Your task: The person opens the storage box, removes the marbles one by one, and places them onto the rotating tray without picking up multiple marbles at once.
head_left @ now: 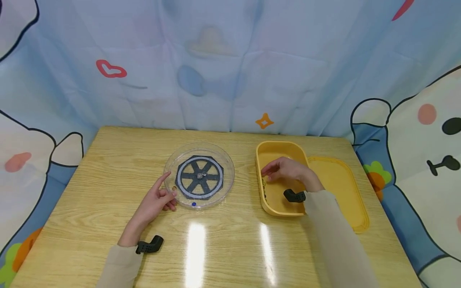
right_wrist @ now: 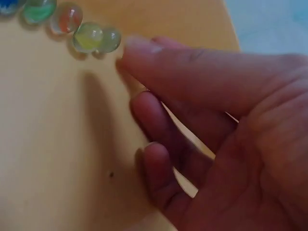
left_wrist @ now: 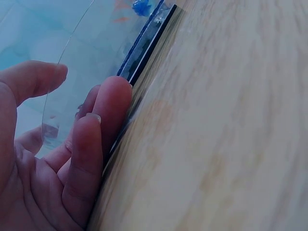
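The round clear dish (head_left: 228, 172) lies on the wooden table (head_left: 90, 180), well in from the table's left and back edges, with a stretch of bare wood between it and the yellow box (head_left: 277, 204). The left hand (head_left: 154, 202) is at the dish's near-left rim, thumb and index finger spread apart against it, the other fingers loosely bent beside it; it touches the dish without clasping it. The right hand (head_left: 288, 169) is inside the box near its left wall, fingers half bent. To the right, the yellow lid (head_left: 340, 192) lies flat next to the box, so there is less room on that side.

The head view shows the dish's dark spoked wheel (head_left: 187, 175) and a blue marble (head_left: 193, 204) near its front rim. Only the right wrist view gives colours to the row of marbles (right_wrist: 67, 18) in the box: blue, green, orange, yellow and a pale one next to the thumb tip. Whether thumb and index finger pinch that pale one, I cannot tell.
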Tool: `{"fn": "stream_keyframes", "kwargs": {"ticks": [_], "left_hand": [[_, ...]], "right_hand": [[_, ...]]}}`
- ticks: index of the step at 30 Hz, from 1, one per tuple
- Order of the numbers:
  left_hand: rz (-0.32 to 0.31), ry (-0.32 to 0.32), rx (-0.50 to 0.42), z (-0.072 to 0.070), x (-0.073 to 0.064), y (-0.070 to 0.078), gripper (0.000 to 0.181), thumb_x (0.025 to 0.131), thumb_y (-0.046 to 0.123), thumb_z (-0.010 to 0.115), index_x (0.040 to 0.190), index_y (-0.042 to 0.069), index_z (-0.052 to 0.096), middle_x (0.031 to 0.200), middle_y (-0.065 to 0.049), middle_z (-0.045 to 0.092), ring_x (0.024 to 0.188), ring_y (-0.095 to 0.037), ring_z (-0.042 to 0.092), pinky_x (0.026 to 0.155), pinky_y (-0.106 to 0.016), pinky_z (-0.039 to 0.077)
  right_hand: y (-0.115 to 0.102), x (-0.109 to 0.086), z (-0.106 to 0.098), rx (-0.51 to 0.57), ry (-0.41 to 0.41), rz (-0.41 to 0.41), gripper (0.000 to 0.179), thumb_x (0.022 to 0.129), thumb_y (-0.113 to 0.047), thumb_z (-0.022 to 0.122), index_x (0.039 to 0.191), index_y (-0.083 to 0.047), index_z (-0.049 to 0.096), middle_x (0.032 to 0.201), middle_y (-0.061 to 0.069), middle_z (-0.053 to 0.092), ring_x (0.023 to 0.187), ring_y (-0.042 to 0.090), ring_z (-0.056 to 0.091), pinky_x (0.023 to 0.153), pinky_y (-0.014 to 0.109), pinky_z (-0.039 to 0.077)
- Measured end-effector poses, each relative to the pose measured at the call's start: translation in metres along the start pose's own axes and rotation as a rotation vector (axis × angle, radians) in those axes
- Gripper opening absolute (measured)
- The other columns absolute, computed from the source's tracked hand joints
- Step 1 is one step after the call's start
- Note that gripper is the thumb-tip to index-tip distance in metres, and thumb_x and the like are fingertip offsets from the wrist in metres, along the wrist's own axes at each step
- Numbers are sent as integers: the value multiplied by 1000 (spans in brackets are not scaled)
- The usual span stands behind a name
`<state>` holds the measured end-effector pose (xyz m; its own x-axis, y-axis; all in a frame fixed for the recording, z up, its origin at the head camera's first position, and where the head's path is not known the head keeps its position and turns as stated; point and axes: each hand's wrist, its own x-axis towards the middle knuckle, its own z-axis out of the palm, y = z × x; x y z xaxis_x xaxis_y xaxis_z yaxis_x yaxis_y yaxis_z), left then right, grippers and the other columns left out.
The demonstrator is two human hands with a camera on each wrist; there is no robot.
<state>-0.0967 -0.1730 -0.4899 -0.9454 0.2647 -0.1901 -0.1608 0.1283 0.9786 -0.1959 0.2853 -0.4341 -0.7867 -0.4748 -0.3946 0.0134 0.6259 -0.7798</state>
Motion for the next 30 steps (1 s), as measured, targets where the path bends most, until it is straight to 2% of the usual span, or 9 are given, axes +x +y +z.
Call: {"fn": "stream_keyframes", "kwargs": {"ticks": [4,7,12,18,30], "left_hand": [[0,2,-4,1,-1,0,74,101,15,61,161,18,17,82,-17,67,67,-24,68,62,-30,55],[1,5,-4,1,-1,0,73,101,15,61,160,19,17,82,-18,67,67,-25,68,62,-30,55],[-2,2,1,1,-1,-2,73,101,15,61,160,19,18,83,-18,67,68,-26,69,62,-30,55],[5,5,-3,1,-1,-2,73,101,13,60,160,19,18,82,-18,67,67,-25,69,62,-30,55],[4,9,-3,1,0,0,73,101,13,61,160,18,18,82,-18,67,66,-24,68,61,-29,54]], "right_hand": [[6,4,1,-62,-63,19,26,90,-7,73,116,-5,73,116,7,69,112,27,57,100,43,42],[7,6,4,-75,-76,-3,20,89,-6,74,109,-4,73,109,6,68,99,24,54,91,39,44],[6,10,9,-86,-63,15,14,86,-6,77,99,-4,72,93,6,64,82,21,46,74,33,40],[4,15,12,-144,-49,31,11,86,-9,79,94,-8,73,83,2,63,76,19,48,71,31,41],[0,14,14,-141,-21,12,8,84,-6,80,87,-6,72,76,1,64,69,17,51,67,30,42]]}}
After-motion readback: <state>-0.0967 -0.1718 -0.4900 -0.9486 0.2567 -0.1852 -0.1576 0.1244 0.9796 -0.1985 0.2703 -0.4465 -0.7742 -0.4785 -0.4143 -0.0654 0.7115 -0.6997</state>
